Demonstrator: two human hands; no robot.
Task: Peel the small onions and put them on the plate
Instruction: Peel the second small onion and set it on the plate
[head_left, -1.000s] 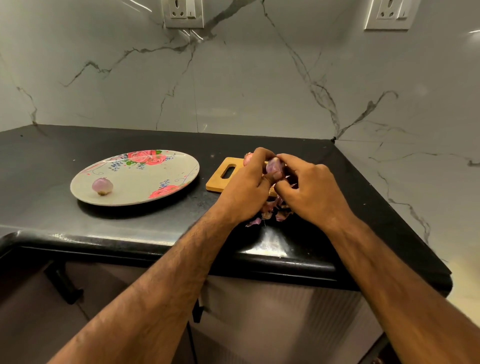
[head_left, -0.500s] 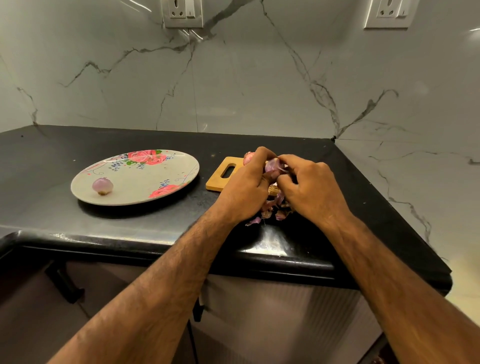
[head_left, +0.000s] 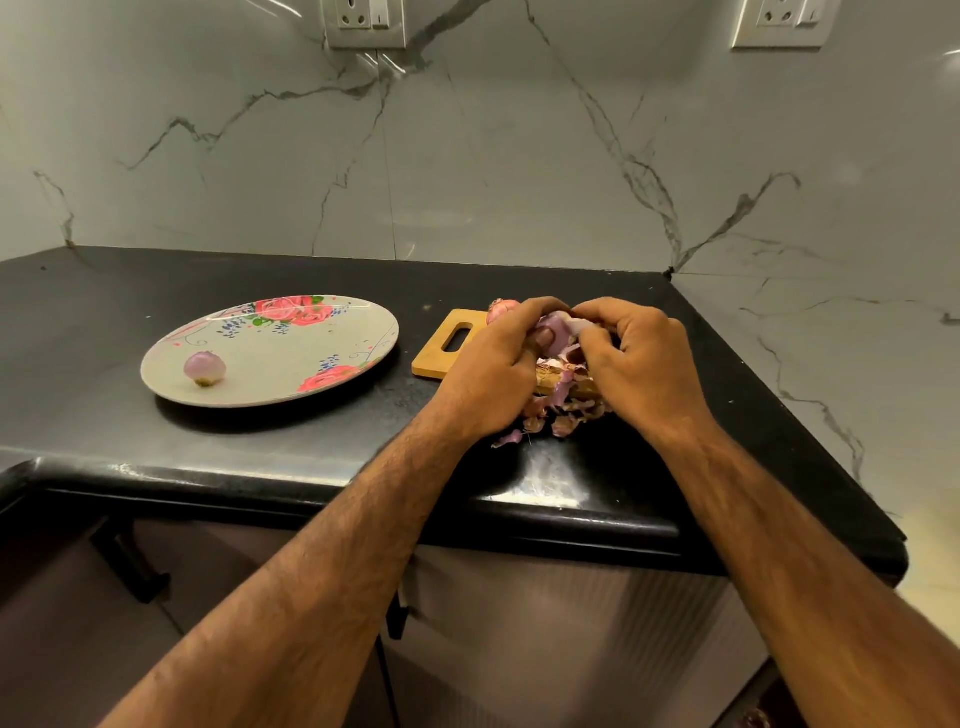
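With the left hand (head_left: 493, 364) gripping the onion (head_left: 551, 332), the right hand (head_left: 639, 358) pinches skin (head_left: 581, 326) now peeled further; the plate (head_left: 291, 376) at nine o'clock likely follows.

Peeled purple onion (head_left: 204, 368) on floral plate (head_left: 291, 364), left side; second onion (head_left: 554, 332) half-skinned, held mid-air.

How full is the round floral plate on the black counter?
Nearly empty: a single pale purple small onion lies on the round floral plate, toward its left side.
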